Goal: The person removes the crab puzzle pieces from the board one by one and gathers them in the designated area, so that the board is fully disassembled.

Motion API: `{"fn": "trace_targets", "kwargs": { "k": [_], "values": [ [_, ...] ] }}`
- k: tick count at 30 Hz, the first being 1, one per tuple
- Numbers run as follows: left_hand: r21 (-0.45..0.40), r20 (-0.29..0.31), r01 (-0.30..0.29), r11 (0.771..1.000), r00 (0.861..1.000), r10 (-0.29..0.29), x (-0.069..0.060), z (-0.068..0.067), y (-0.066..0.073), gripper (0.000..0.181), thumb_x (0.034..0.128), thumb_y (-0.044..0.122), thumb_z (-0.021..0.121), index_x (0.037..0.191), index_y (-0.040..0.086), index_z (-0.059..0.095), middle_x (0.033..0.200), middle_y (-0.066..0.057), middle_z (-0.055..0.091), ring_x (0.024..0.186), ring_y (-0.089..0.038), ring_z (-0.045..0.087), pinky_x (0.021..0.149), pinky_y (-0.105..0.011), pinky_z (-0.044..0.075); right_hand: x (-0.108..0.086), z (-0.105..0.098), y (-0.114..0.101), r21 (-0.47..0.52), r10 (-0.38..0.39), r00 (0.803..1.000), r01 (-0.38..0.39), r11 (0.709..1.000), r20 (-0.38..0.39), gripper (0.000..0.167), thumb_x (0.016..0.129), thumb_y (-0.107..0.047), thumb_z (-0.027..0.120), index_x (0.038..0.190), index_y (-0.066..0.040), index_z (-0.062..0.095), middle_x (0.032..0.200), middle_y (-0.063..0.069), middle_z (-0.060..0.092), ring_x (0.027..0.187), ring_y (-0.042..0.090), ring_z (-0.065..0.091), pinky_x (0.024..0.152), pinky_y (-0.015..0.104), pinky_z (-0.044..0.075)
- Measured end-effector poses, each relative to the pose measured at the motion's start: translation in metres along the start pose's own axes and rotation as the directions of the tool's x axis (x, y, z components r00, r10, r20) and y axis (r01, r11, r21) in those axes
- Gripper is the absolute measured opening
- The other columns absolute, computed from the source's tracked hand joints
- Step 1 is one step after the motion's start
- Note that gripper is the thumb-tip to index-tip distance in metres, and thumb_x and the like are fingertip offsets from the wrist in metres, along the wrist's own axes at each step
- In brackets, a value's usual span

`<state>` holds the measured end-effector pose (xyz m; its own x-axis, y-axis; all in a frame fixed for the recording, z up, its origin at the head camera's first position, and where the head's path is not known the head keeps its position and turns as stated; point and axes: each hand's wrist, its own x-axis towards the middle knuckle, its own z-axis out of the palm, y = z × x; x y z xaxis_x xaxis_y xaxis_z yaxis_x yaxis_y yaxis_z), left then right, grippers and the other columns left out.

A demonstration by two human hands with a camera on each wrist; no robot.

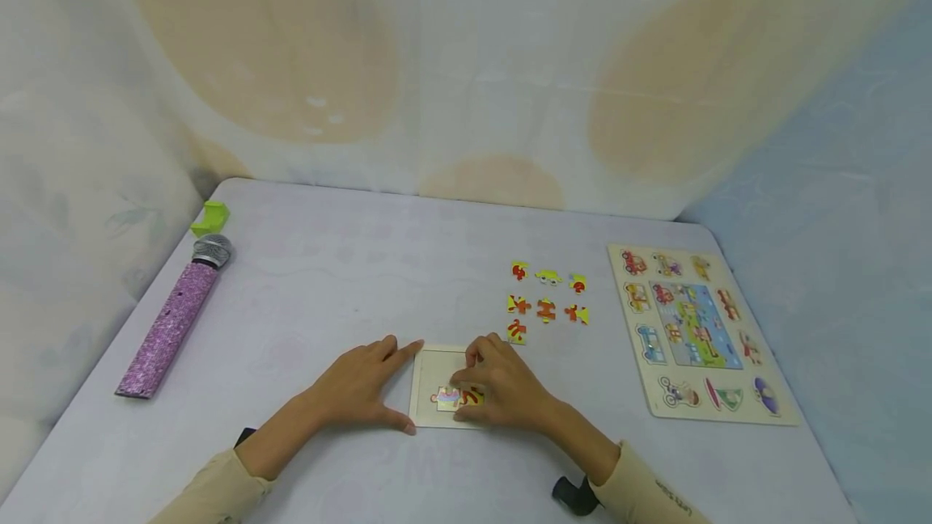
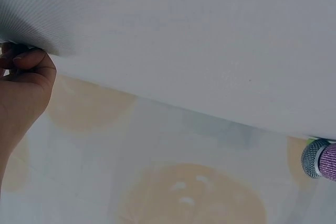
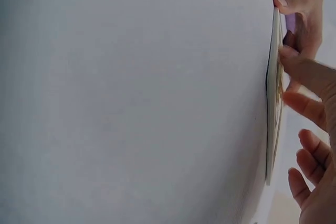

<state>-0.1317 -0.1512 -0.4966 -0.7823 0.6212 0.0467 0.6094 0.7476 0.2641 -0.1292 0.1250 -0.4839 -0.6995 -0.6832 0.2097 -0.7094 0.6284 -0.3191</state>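
Note:
A small pale wooden puzzle board (image 1: pixel 429 370) lies on the table between both hands. In it, near the lower edge, a light jigsaw piece (image 1: pixel 442 399) shows beside a red and yellow jigsaw piece (image 1: pixel 473 397). My right hand (image 1: pixel 510 386) pinches that red and yellow piece between thumb and index finger and partly covers it; its other fingers curl loosely in the right wrist view. With thumb and index finger spread, my left hand (image 1: pixel 357 386) touches the board's left corners. Several loose red and yellow jigsaw pieces (image 1: pixel 546 310) lie up and to the right of the board.
At the right lies a larger picture puzzle board (image 1: pixel 658 395) with vehicle shapes. A glittery purple microphone (image 1: pixel 171 326) rests along the left side, with a green block (image 1: pixel 211 218) just beyond its head. Patterned cloth (image 1: pixel 495 87) hangs behind the table.

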Motion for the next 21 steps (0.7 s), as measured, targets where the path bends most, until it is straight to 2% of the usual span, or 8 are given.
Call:
{"fn": "trace_targets", "kwargs": {
  "k": [5, 12, 17, 21],
  "values": [
    [0.003, 0.002, 0.003, 1.0, 1.0, -0.003, 0.0, 0.0, 0.0, 0.115, 0.0608, 0.087, 0.065, 0.15, 0.019, 0.044, 0.098, 0.007, 0.036, 0.071, -0.008, 0.036, 0.064, -0.021, 0.033, -0.002, 0.002, -0.004, -0.016, -0.026, 0.998, 0.025, 1.0, -0.049, 0.027, 0.073, -0.038, 0.086, 0.092, -0.02, 0.08, 0.096, -0.006, 0.047, 0.093, 0.009, 0.039, 0.08, 0.026, 0.037],
    [0.002, -0.001, 0.0, 1.0, 1.0, 0.0, 0.0, -0.001, 0.0, 0.115, 0.0608, 0.089, 0.062, 0.15, 0.018, 0.045, 0.097, 0.007, 0.037, 0.071, -0.007, 0.036, 0.064, -0.021, 0.034, 0.0, 0.004, -0.009, 0.011, -0.039, 0.997, 0.04, 0.999, -0.071, 0.024, 0.075, -0.033, 0.084, 0.093, -0.017, 0.079, 0.098, -0.004, 0.05, 0.095, 0.011, 0.042, 0.08, 0.027, 0.038],
    [0.004, -0.009, -0.008, 1.0, 1.0, 0.008, 0.001, -0.001, 0.0, 0.115, 0.0609, 0.088, 0.063, 0.149, 0.018, 0.045, 0.097, 0.007, 0.037, 0.071, -0.007, 0.036, 0.064, -0.021, 0.034, 0.0, 0.003, -0.007, -0.007, -0.024, 0.997, 0.024, 1.0, -0.076, 0.025, 0.075, -0.035, 0.083, 0.094, -0.019, 0.08, 0.097, -0.006, 0.048, 0.094, 0.01, 0.04, 0.08, 0.026, 0.037],
    [0.002, -0.029, -0.016, 1.0, 0.999, 0.016, 0.0, -0.001, 0.0, 0.114, 0.06, 0.087, 0.066, 0.148, 0.017, 0.047, 0.096, 0.008, 0.037, 0.071, -0.007, 0.036, 0.064, -0.021, 0.034, -0.004, -0.002, 0.002, 0.01, 0.001, 0.992, 0.0, 1.0, -0.124, 0.022, 0.073, -0.033, 0.084, 0.091, -0.021, 0.08, 0.093, -0.006, 0.045, 0.092, 0.009, 0.039, 0.08, 0.027, 0.037]
  ]
}}
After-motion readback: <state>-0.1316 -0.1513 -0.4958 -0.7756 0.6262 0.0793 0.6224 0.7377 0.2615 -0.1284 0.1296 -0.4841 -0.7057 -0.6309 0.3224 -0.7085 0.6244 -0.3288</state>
